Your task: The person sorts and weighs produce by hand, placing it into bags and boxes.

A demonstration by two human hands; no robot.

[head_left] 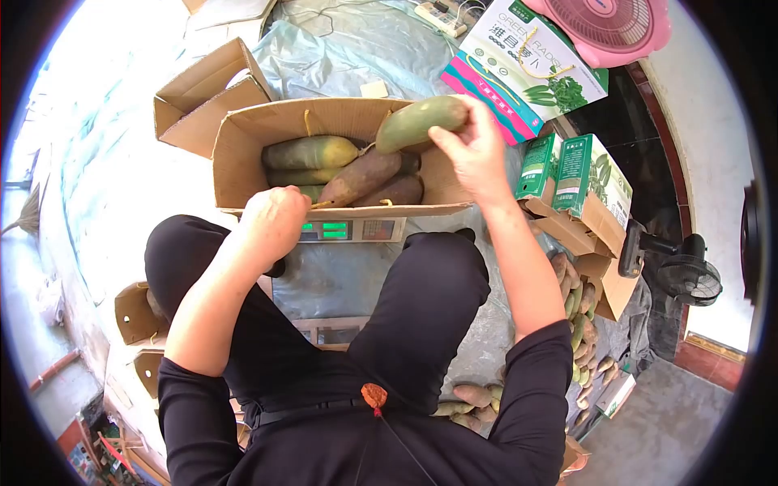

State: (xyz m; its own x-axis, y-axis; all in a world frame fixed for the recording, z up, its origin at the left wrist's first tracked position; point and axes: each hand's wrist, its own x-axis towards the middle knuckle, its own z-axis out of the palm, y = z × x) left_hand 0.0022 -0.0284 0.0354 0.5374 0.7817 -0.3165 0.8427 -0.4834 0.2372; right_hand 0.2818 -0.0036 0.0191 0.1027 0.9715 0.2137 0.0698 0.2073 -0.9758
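Observation:
My right hand (pixel 474 150) is closed round a green radish (pixel 421 123), holding it over the right part of an open cardboard box (pixel 243 154). Inside the box lie several radishes, among them a green one (pixel 312 151) at the left and a purplish one (pixel 361 178) in the middle. At the box's near rim, toward its left, my left hand (pixel 275 223) is closed on the cardboard edge; its fingertips are partly hidden. Under the box is a scale (pixel 352 230) with lit green digits.
Another open carton (pixel 207 89) stands behind at the left. Printed radish boxes (pixel 519 65) and a pink fan (pixel 604 20) are at the back right. More cartons (pixel 579 182), a black fan (pixel 685 271) and a pile of radishes (pixel 579 324) lie along the right.

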